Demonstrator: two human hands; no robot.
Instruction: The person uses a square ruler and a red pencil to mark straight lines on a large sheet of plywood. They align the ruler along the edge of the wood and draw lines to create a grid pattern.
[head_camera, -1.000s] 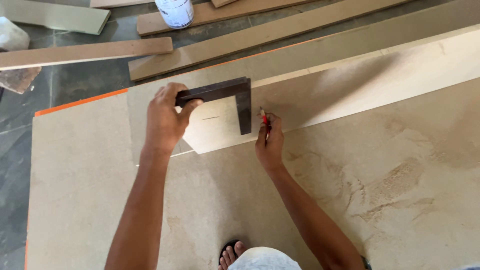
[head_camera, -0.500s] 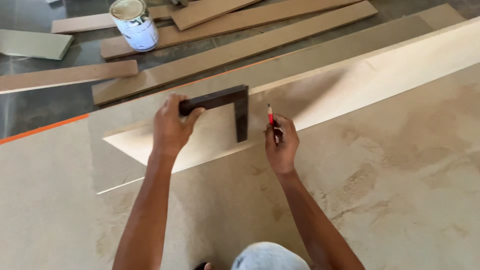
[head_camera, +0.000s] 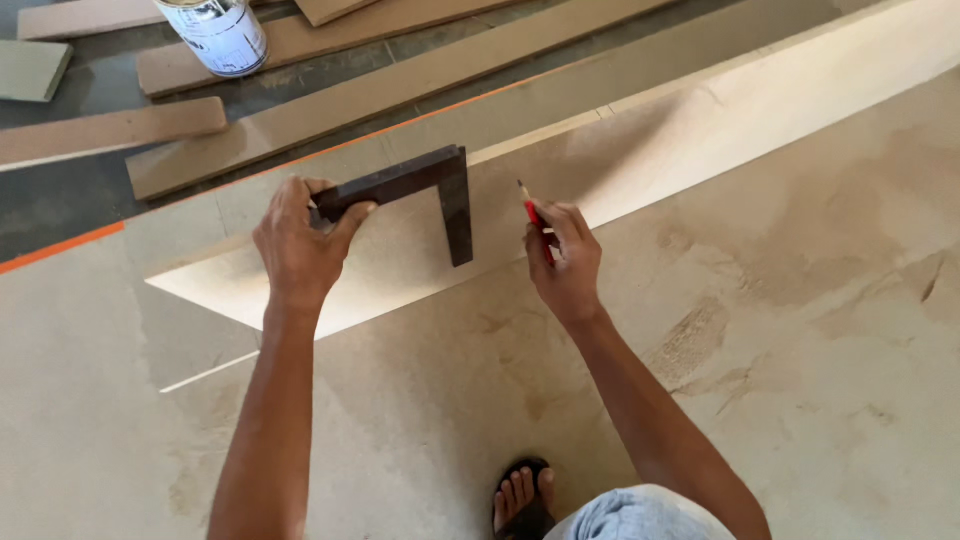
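Both hands busy at frame centre: your left hand (head_camera: 297, 243) grips the square (head_camera: 425, 190) flat on the pale board (head_camera: 640, 160). Your right hand (head_camera: 566, 262) pinches a red pencil (head_camera: 528, 211) just right of the blade, tip raised; no line drawn there yet.

Floor and surroundings, as you look down at them.
Under you lies a large tan fibreboard sheet (head_camera: 780, 330) with an orange edge (head_camera: 60, 247), dusted with sawdust in swirled patches. Beyond that edge you see a dark grey stone floor (head_camera: 60, 195). On it lie several loose brown board strips (head_camera: 105, 132), side by side and partly overlapping, and a pale green panel (head_camera: 30, 68) at the far left. A white tin can (head_camera: 215, 32) stands among the strips. Daylight falls bright across the upper right.
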